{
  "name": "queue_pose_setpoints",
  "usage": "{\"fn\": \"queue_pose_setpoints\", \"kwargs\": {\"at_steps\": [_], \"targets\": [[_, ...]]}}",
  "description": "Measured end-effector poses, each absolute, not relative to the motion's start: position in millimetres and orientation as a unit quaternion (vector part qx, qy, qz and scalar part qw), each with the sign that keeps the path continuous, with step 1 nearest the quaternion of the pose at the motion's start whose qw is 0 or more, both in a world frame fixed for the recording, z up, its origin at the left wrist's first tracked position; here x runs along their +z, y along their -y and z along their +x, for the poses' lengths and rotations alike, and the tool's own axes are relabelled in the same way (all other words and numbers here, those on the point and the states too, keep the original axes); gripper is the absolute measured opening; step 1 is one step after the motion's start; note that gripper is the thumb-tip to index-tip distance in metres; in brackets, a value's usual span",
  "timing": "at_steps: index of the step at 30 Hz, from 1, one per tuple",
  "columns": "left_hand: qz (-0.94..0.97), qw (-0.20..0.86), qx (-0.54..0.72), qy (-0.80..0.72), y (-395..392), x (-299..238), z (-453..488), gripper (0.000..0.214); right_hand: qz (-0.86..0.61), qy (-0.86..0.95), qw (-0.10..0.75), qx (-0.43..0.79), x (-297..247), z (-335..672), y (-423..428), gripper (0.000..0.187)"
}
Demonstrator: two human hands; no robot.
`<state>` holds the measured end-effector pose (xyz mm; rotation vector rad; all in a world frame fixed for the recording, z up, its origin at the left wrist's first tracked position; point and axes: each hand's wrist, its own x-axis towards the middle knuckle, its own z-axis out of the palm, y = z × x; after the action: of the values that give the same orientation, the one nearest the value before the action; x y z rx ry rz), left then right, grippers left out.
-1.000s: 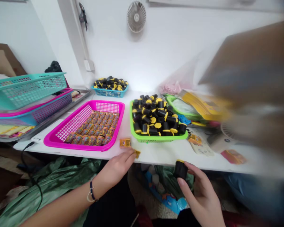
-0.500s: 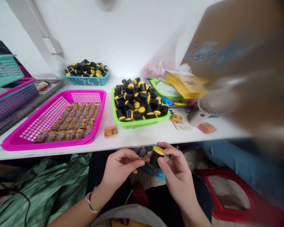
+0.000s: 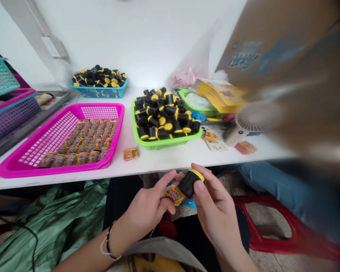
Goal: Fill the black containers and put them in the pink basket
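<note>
Left hand [image 3: 146, 213] closed, fingers and thumb pinching a small orange-and-yellow printed packet [image 3: 174, 195]. Right hand [image 3: 215, 206] gripping a black cylinder [image 3: 188, 184] with a yellow cap, fingers wrapped round its side. Packet lies against the cylinder's lower end; both held over the lap, just below the front edge of a white table [image 3: 170, 166].

Clock bearings from the hands, 12 straight ahead. At 12: lime-green basket [image 3: 164, 143], heaped with more capped black cylinders. At 11: blue basket [image 3: 100, 93], also holding capped cylinders, set further back; one loose packet [image 3: 130, 153] on the table, nearer. At 10: magenta basket [image 3: 59, 172], packets in tight rows. At 2: small white fan [image 3: 251, 122], slightly blurred. At 4: red stool [image 3: 272, 241]. At 9: green plastic sack [image 3: 53, 215].
</note>
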<state>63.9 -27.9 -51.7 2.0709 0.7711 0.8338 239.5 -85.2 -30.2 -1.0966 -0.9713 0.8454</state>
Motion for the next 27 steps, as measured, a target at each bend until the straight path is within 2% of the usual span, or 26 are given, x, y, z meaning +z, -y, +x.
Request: {"fn": "queue_pose_setpoints", "kwargs": {"at_steps": [4,8,10,12,15,17,20,24,27], "targets": [[0.799,0.389,0.37,-0.27,26.6,-58.9,61.6,0.058,-0.476,0.458,0.656,0.364,-18.2,235.8,83.6,0.026],[0.743,0.461,0.425,-0.233,30.6,-64.6,59.6,0.05,-0.49,0.504,0.643,0.305,-14.2,235.8,81.8,0.023],[0.696,0.499,0.454,-0.246,33.2,-60.8,60.7,0.048,-0.474,0.508,0.644,0.319,-16.6,236.1,81.0,0.026],[0.638,0.549,0.47,-0.267,35.0,-52.2,63.2,0.056,-0.448,0.502,0.649,0.356,-19.9,236.1,80.4,0.029],[0.557,0.627,0.469,-0.277,35.6,-37.3,66.8,0.079,-0.418,0.482,0.658,0.399,-23.5,235.9,79.8,0.031],[0.53,0.648,0.472,-0.275,35.3,-31.3,67.6,0.087,-0.411,0.47,0.663,0.413,-24.6,236.0,79.7,0.033],[0.55,0.616,0.495,-0.271,36.3,-30.6,66.1,0.083,-0.412,0.459,0.664,0.423,-25.4,236.2,79.9,0.035],[0.625,0.506,0.535,-0.259,40.7,-35.6,63.1,0.075,-0.399,0.458,0.678,0.414,-25.0,235.4,80.9,0.034],[0.607,0.527,0.54,-0.251,41.0,-34.9,63.4,0.079,-0.378,0.461,0.688,0.415,-22.8,235.5,82.2,0.036]]}}
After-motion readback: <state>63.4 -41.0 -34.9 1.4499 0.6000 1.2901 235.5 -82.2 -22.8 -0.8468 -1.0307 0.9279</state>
